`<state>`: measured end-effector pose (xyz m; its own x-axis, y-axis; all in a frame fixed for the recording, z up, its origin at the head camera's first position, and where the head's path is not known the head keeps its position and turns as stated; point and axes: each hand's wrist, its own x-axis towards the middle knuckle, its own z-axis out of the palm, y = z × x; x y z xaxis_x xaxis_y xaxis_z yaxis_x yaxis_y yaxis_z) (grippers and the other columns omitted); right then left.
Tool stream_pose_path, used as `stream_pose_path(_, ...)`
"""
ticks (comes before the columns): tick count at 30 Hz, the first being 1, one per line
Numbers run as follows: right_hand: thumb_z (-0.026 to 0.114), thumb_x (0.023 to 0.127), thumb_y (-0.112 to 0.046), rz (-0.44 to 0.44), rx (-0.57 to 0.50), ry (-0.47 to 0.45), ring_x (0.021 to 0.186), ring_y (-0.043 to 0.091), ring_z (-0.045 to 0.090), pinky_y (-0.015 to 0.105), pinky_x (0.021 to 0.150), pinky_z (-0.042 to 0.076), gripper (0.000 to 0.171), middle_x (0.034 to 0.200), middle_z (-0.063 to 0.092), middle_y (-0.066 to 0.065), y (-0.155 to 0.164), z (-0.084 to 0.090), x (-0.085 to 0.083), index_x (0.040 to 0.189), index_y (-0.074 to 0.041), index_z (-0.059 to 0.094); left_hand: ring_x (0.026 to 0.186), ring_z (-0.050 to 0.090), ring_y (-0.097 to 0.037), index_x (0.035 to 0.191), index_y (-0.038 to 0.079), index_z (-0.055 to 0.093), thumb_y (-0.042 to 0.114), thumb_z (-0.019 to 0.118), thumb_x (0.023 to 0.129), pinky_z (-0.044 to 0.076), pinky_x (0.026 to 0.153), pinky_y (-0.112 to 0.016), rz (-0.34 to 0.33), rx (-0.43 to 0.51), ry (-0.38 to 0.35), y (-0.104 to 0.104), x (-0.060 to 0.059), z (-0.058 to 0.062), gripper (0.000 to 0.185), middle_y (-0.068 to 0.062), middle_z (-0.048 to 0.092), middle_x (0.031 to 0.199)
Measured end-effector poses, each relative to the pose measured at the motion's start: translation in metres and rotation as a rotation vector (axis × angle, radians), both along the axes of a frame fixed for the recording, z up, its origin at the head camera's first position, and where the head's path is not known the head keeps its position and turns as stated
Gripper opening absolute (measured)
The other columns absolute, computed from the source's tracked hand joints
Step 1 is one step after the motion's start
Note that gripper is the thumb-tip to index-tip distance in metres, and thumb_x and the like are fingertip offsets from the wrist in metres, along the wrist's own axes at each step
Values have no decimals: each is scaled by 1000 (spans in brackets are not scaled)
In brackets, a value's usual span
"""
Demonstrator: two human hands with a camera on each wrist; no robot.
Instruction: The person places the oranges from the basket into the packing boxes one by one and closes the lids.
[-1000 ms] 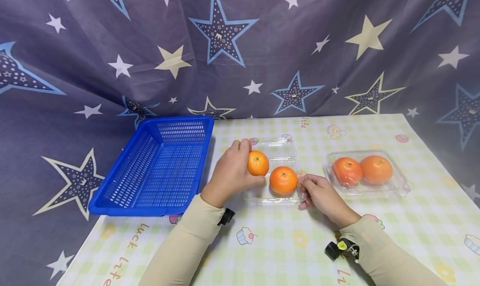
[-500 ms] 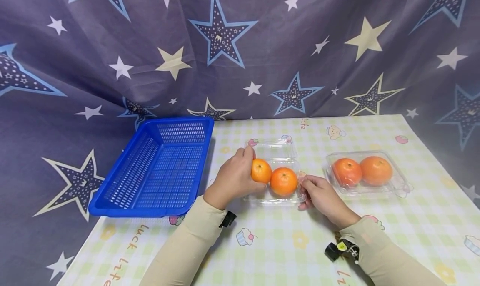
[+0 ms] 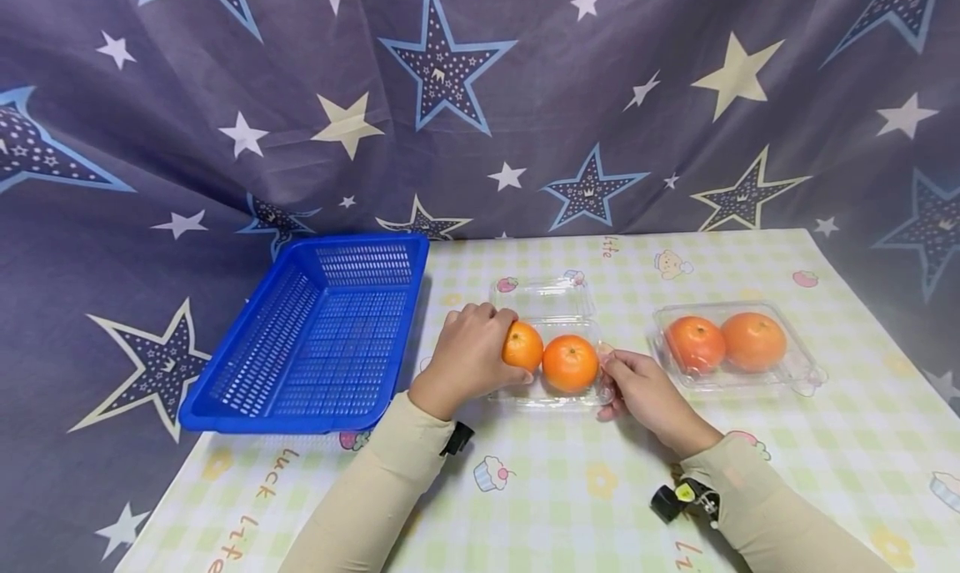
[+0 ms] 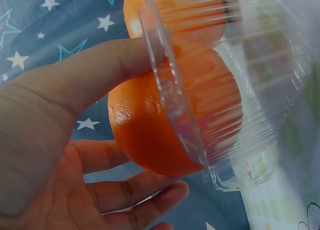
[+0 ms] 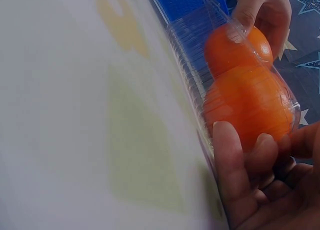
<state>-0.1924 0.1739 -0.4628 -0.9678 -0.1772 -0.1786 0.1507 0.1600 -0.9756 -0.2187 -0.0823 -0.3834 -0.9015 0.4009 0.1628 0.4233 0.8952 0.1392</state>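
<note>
Lowered since a second before, the left hand curled round a smooth orange, seating it in the clear ribbed tray beside a second orange. Its palm hid the fruit's near side. The right hand pinched the tray's edge on the checked table.

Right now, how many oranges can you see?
4. One in the left hand, orange, beside another in the open box; two in the right box.
</note>
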Motion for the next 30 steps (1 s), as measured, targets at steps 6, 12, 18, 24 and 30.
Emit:
stream_pose_path(6,42,110,-19,-4,3,-4,59,15,55,41,65,63,34,79,52,7,0,1,-1,95,8,55,93,61,-26,117,14,69,55,94,66,42,80,-42,-3,-11,-4,0,0,0,70,-6,70,102)
stream_pose_path(12,42,110,-20,-3,-6,-12,58,14,54,41,65,63,34,79,51,6,1,2,0,97,8,55,97,63,-28,120,12,70,56,93,67,44,83,-43,-5,-56,-26,1,1,-2,73,-7,73,104)
stream_pose_path(18,42,110,-20,4,-13,-11,59,15,55,40,65,63,33,79,51,6,0,5,1,98,8,55,96,62,-28,115,13,70,54,94,67,45,85,-45,-9,-64,-37,2,1,-3,68,-6,74,103)
stream_pose_path(24,41,110,-19,-3,0,-22,60,16,56,40,66,63,32,80,51,7,0,4,1,98,7,55,96,62,-28,114,13,69,55,94,65,45,86,-45,-3,-76,-32,2,1,-4,69,-5,74,102)
stream_pose_path(30,41,110,-19,5,0,-14,60,16,57,39,65,63,32,81,51,6,1,4,1,98,7,55,96,62,-30,113,12,69,56,94,65,45,93,-48,-7,-80,-32,2,0,-7,70,-4,75,101)
